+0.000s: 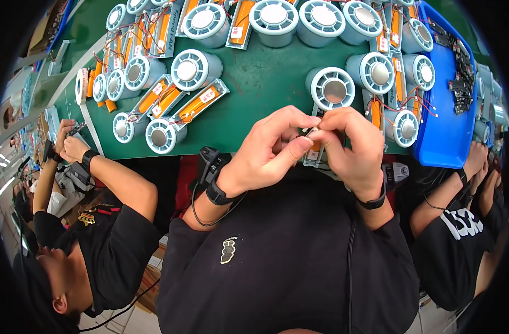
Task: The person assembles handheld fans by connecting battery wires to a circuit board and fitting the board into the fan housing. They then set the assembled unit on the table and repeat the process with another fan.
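Note:
My left hand (271, 149) and my right hand (352, 146) meet at the table's near edge, fingers closed in a pinch. Between their fingertips is a small dark piece (308, 132) with a pale bit at its end; its kind is too small and covered to make out. Just beyond the fingers lies a light-blue handheld fan (330, 89), its round ribbed head pointing up with a silver centre. The fan's open handle (312, 156) runs back under my hands, showing a strip of orange, and is mostly hidden by them.
Several light-blue fans (274, 22) with orange batteries and thin wires lie on the green table (254, 106). A blue tray (445, 133) holding dark circuit boards stands at the right. A tape roll (82, 86) is far left. Co-workers' arms (121, 178) are on both sides.

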The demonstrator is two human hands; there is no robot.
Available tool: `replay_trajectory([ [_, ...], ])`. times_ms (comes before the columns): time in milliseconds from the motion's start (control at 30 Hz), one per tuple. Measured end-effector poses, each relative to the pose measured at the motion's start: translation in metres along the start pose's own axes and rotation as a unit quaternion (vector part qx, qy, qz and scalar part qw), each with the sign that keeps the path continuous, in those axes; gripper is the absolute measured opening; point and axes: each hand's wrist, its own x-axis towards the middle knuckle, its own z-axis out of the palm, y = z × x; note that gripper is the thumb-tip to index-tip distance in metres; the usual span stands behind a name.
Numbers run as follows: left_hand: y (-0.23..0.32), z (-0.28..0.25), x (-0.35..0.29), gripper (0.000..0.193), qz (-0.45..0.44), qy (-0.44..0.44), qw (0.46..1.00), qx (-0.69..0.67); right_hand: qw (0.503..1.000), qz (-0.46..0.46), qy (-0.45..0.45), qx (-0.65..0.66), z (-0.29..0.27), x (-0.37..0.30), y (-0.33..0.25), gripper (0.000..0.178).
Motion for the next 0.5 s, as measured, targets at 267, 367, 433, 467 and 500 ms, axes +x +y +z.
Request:
replay_trajectory([
  [267, -0.008, -0.006, -0.003, 0.023, -0.049, -0.051, 0.997, -0.038, 0.993, 0.093, 0.015, 0.066, 0.001, -0.015, 0.006, 0.026],
  [367, -0.008, -0.005, -0.007, 0.023, -0.011, -0.016, 0.999, 0.029, 0.975, 0.128, 0.058, 0.169, 0.002, -0.019, -0.005, 0.033],
  [433, -0.010, -0.003, -0.009, 0.027, 0.032, 0.033, 0.987, 0.152, 0.953, 0.155, 0.104, 0.237, 0.007, -0.017, -0.014, 0.033],
  [467, -0.010, -0.003, -0.008, 0.027, 0.032, 0.032, 0.988, 0.151, 0.923, 0.182, 0.149, 0.304, 0.009, -0.016, -0.018, 0.034],
  [500, -0.008, -0.005, -0.005, 0.032, 0.079, 0.043, 0.974, 0.210, 0.906, 0.193, 0.170, 0.336, 0.008, -0.017, -0.019, 0.034],
])
